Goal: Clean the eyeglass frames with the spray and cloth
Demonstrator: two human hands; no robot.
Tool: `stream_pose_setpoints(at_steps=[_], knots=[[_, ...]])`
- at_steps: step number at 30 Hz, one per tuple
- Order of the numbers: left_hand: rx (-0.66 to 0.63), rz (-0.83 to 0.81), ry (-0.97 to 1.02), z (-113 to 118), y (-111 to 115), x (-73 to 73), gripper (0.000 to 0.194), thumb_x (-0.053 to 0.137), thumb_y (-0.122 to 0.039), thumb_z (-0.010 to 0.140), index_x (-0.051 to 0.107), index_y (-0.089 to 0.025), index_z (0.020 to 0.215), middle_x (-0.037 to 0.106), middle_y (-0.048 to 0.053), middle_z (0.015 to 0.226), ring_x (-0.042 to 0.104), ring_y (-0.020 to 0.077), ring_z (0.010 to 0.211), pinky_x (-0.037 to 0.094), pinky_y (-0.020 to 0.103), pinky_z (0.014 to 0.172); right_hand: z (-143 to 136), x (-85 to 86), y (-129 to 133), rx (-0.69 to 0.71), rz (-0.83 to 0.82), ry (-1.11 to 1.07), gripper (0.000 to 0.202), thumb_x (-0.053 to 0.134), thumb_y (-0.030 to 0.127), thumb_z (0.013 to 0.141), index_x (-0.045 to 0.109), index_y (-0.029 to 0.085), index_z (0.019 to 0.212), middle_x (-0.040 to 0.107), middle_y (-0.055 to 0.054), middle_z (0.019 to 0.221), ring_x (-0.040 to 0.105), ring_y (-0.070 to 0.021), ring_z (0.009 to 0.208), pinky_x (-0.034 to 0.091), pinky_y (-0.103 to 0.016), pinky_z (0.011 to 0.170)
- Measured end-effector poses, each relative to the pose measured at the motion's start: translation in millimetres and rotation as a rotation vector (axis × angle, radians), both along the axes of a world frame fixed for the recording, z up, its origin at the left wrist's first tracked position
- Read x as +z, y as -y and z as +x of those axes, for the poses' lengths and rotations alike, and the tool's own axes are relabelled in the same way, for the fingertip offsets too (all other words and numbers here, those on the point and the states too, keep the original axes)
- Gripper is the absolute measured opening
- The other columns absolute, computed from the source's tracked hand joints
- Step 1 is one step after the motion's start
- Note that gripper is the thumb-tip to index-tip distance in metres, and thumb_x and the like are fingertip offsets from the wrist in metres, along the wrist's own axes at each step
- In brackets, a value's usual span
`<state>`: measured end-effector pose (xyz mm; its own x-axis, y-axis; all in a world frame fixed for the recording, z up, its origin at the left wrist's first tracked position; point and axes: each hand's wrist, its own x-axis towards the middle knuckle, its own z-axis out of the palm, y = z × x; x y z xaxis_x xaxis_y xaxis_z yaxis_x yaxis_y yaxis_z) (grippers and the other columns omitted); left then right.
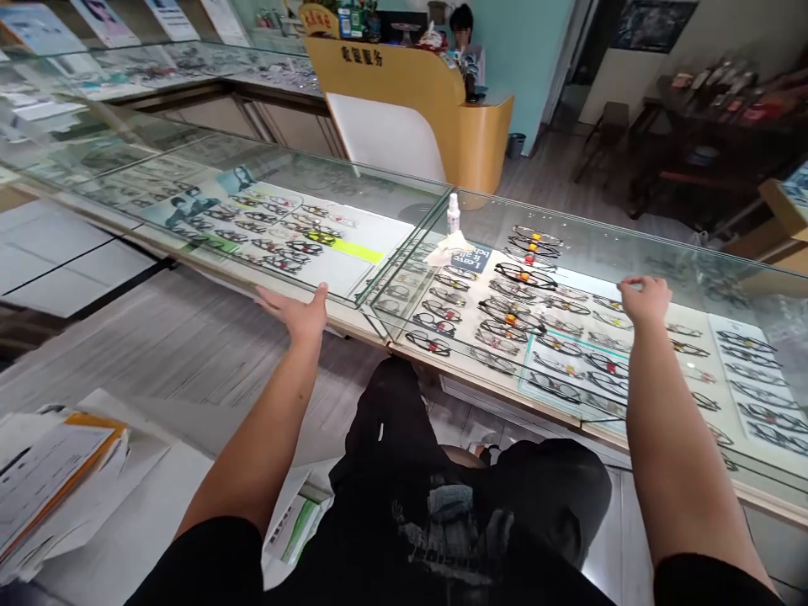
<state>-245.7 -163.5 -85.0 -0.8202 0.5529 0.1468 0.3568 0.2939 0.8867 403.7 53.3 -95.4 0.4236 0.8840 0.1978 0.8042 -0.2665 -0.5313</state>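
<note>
My left hand (296, 311) is at the front edge of the glass display counter (404, 244), its thumb and fingers spread, holding nothing. My right hand (645, 299) is above the glass top on the right, fingers curled together. Whether anything is between them is hidden. To its left, several eyeglasses (525, 276) with coloured tags lie in a column on the glass. Near them are a white spray bottle (453, 215), upright, and a crumpled pale cloth (451, 247) beside a dark printed card (473, 257). Rows of eyeglass frames (561, 343) show inside the case.
Papers and envelopes (56, 480) lie at lower left, with a green-and-white box (300, 526) by my leg. Beyond the counter stand a yellow cashier desk (391, 80) with a person (463, 34) behind it, a wooden stool (606, 135) and a small bin (516, 146).
</note>
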Motion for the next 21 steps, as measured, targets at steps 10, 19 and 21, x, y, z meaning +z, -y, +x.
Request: stream_pose_setpoints(at_steps=[10,19,21], knots=[[-1.013,0.054,-0.587,191,-49,77.4,0.042,0.079,-0.039,0.09,0.076,-0.031,0.131,0.059,0.008,0.159,0.029,0.044,0.164,0.011,0.061,0.136,-6,3.6,6,0.039,0.042,-0.02,0.021,0.062,0.034,0.082,0.074,0.021,0.093,0.058,-0.016,0.124,0.05,-0.0374,0.126,0.044,-0.055,0.115],[-1.326,-0.134,-1.057,261,-91,75.3,0.018,0.074,-0.036,0.098,0.089,-0.027,0.101,0.068,0.011,0.099,0.056,0.0319,0.107,0.04,0.051,0.097,-7,3.8,2,0.023,0.009,-0.039,0.02,0.061,0.035,0.086,0.073,0.022,0.095,0.059,-0.015,0.128,0.049,-0.037,0.122,0.045,-0.058,0.111],[-1.34,-0.158,-1.077,262,-94,74.3,0.018,0.073,-0.036,0.099,0.089,-0.028,0.1,0.068,0.01,0.097,0.057,0.0312,0.105,0.04,0.049,0.095,-8,3.7,1,0.017,0.0,-0.042,0.019,0.06,0.034,0.087,0.072,0.023,0.095,0.059,-0.015,0.129,0.048,-0.0371,0.123,0.045,-0.058,0.111]])
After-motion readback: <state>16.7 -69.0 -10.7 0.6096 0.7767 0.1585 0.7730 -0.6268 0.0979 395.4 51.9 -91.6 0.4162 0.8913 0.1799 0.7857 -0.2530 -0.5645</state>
